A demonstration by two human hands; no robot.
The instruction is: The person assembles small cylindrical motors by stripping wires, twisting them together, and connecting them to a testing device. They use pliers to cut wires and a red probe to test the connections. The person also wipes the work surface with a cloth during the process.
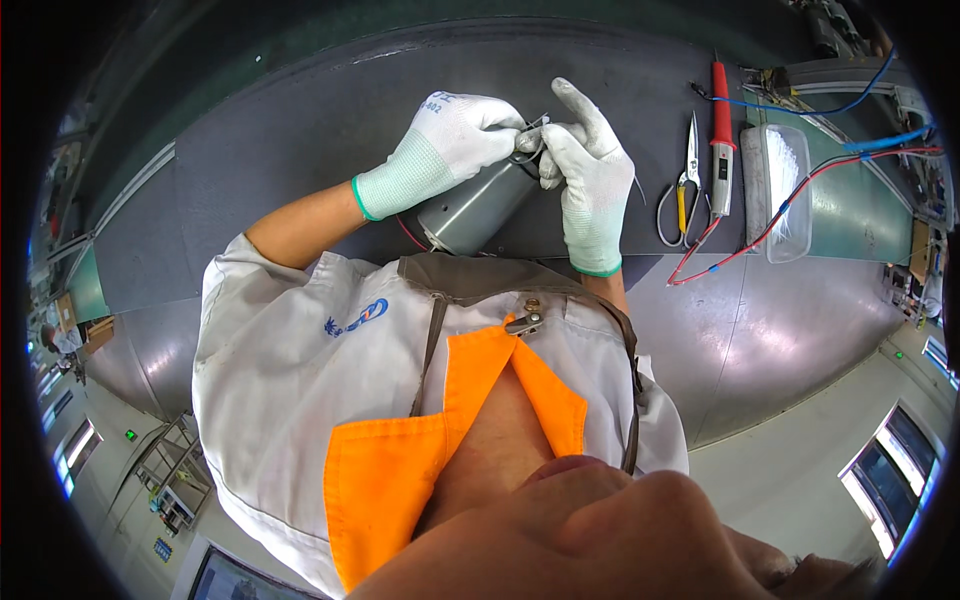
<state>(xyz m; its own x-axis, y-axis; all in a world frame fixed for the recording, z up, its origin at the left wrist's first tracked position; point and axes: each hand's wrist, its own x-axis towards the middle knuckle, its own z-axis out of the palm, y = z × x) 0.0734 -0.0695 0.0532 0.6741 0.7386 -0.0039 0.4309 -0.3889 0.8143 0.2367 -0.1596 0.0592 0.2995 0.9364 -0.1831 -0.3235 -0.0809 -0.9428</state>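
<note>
A grey metal cylinder [478, 210], which looks like a motor housing, lies tilted on the dark bench top in front of me. Thin dark wires [527, 157] loop out at its far end, beneath my fingers. My left hand [462, 135], in a white glove, pinches at the wires with thumb and forefinger. My gloved right hand [592, 165] meets it there, one finger stretched up and the others closed around a thin pale strip like a cable tie [541, 121]. A thin tail [641, 190] sticks out behind the right hand. The fingers partly hide the join.
Right of my hands lie scissors [688, 185] with a yellow-wrapped handle and a red-and-white electric hand tool [722, 140] with a red cord. A clear plastic box [798, 225] holds thin white strips. Blue [850, 105] and red cables cross over the box.
</note>
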